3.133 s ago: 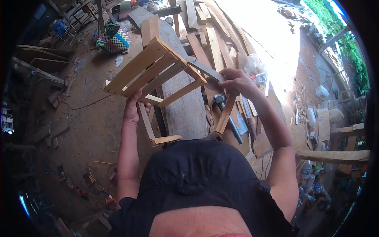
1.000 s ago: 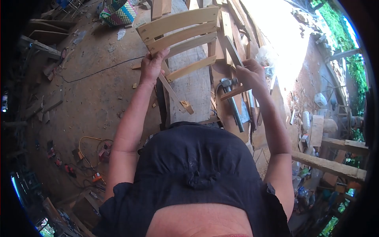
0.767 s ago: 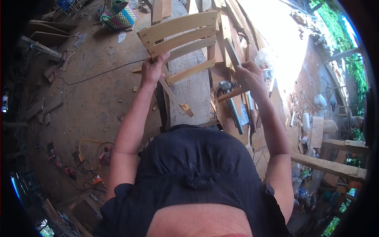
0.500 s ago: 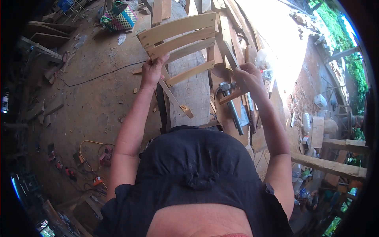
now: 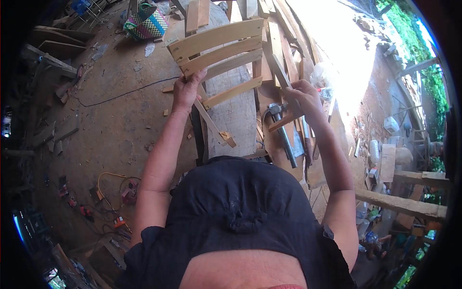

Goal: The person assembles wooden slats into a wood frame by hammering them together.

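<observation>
I hold a slatted wooden frame up in front of me, its pale slats running across. My left hand grips the frame's left side rail. My right hand is closed on the right side, around a dark grey strip that rises diagonally from the fist. A loose leg with a small block at its end hangs down from the frame. A hammer lies on the bench just below my right hand.
A broad grey plank and stacked timber offcuts cover the bench ahead. A woven checked basket stands on the dirt floor at upper left. Cables and small power tools lie at lower left. A wooden beam crosses at right.
Since three seconds ago I have swung the frame from tilted to nearly level and raised it. Over the last second it has dropped slightly, with both grips unchanged.
</observation>
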Demonstrator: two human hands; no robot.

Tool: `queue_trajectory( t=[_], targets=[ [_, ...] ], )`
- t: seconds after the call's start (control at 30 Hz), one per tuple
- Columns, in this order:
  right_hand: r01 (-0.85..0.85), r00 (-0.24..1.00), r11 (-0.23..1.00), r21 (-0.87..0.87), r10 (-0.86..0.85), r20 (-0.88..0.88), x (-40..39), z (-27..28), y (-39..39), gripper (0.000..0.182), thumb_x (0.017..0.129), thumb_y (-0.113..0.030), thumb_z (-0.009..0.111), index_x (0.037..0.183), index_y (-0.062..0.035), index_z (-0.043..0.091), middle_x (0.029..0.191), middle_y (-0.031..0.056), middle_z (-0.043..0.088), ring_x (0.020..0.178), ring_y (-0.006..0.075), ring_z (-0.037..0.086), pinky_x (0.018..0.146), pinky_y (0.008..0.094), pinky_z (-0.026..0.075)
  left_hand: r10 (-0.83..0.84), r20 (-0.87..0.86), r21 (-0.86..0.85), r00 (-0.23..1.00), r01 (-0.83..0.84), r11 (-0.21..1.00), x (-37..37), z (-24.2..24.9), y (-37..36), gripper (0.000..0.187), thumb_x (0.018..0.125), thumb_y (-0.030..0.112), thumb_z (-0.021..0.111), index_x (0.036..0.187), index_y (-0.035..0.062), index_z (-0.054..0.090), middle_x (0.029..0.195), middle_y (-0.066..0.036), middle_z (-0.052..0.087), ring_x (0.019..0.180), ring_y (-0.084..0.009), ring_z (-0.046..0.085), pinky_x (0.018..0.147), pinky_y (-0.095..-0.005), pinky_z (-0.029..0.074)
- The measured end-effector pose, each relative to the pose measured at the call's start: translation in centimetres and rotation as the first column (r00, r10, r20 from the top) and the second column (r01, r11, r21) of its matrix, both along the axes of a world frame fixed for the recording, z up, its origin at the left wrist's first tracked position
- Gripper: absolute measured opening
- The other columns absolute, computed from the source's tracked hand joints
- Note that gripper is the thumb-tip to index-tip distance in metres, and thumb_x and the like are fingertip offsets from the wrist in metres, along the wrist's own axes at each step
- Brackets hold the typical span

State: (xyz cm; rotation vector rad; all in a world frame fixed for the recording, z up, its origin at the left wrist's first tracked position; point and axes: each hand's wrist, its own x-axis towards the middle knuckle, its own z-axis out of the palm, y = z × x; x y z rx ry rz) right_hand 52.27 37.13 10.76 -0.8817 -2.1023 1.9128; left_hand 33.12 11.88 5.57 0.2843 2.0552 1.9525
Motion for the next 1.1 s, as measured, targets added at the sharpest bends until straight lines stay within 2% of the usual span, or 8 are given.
queue_trajectory(
  t=[0.3,0.4,0.47,0.57,0.67,0.87,1.03,1.1],
  targets=[
    [-0.043,0.997,0.999,-0.006,0.043,-0.071,0.5,0.3,0.1,0.018,0.084,-0.013,0.059,0.097,-0.0001,0.059,0.075,0.0065,0.062,0.066,0.0099,0.059,0.059,0.0236,0.047,-0.011,-0.024,0.01,1.0,0.012,1.0,0.1,0.0,-0.1,0.057,0.07,0.051,0.072,0.101,0.0036,0.062,0.09,-0.005,0.063,0.071,-0.0087,0.059,0.045,-0.0202,0.046],
    [-0.044,0.998,0.998,-0.034,0.043,-0.047,0.5,0.8,-0.5,0.017,0.084,-0.01,0.059,0.098,0.0003,0.058,0.071,0.0057,0.06,0.057,0.0081,0.055,0.047,0.0221,0.043,-0.008,-0.015,0.015,1.0,0.008,1.0,0.3,0.2,-0.1,0.057,0.07,0.051,0.072,0.101,0.0035,0.062,0.089,-0.005,0.063,0.069,-0.0086,0.058,0.045,-0.0203,0.046],
    [-0.06,0.998,0.995,0.085,0.062,-0.015,0.6,1.0,-1.0,0.017,0.084,-0.007,0.059,0.098,0.0007,0.056,0.068,0.0055,0.058,0.048,0.0071,0.051,0.037,0.021,0.036,0.001,-0.016,0.021,1.0,0.0,1.0,0.4,0.2,0.0,0.058,0.07,0.052,0.072,0.1,0.0032,0.062,0.089,-0.005,0.063,0.068,-0.0085,0.058,0.044,-0.0203,0.046],
    [-0.076,0.996,0.995,0.061,0.079,-0.046,0.6,0.5,-1.0,0.017,0.083,-0.006,0.06,0.098,0.0005,0.054,0.067,0.0058,0.057,0.043,0.0071,0.048,0.033,0.0207,0.032,0.01,-0.007,0.028,1.0,-0.009,1.0,0.3,-0.1,0.0,0.058,0.07,0.051,0.073,0.1,0.0028,0.062,0.09,-0.005,0.062,0.067,-0.0081,0.058,0.044,-0.0198,0.045],
    [-0.136,0.991,0.987,0.088,0.133,0.029,0.8,0.1,-0.2,0.023,0.083,-0.014,0.063,0.102,-0.0031,0.055,0.072,0.0044,0.058,0.058,0.009,0.056,0.044,0.0223,0.041,0.004,0.0,0.035,1.0,-0.004,0.999,0.3,-0.1,0.0,0.058,0.069,0.05,0.074,0.101,0.0028,0.061,0.092,-0.005,0.062,0.067,-0.0077,0.058,0.044,-0.0192,0.045],
    [-0.059,0.996,0.995,0.082,0.063,-0.055,0.5,-1.3,0.4,0.019,0.083,-0.014,0.063,0.098,-0.0032,0.057,0.076,0.0047,0.06,0.063,0.0093,0.057,0.049,0.0222,0.044,-0.034,-0.005,0.034,0.999,0.034,0.999,0.5,0.4,-0.1,0.056,0.071,0.048,0.074,0.102,0.0032,0.062,0.094,-0.005,0.062,0.07,-0.0074,0.058,0.044,-0.0191,0.046],
    [-0.012,1.0,1.0,0.009,0.012,-0.017,0.6,-0.8,0.6,0.02,0.084,-0.014,0.064,0.099,-0.0036,0.056,0.077,0.0047,0.06,0.065,0.0097,0.058,0.049,0.0224,0.044,-0.123,0.005,0.002,0.992,0.122,0.992,0.4,0.9,-0.8,0.052,0.075,0.046,0.073,0.104,0.0045,0.063,0.092,-0.002,0.063,0.077,-0.0063,0.059,0.044,-0.0186,0.045],
    [-0.01,1.0,1.0,-0.008,0.01,0.005,0.6,-0.6,0.5,0.02,0.084,-0.014,0.064,0.099,-0.0037,0.056,0.076,0.0047,0.059,0.064,0.0094,0.057,0.047,0.0225,0.043,-0.165,0.015,-0.089,0.986,0.166,0.982,0.2,0.6,-1.2,0.048,0.077,0.046,0.071,0.101,0.0042,0.065,0.093,-0.003,0.066,0.082,-0.0077,0.06,0.055,-0.0203,0.048]
  ],
)
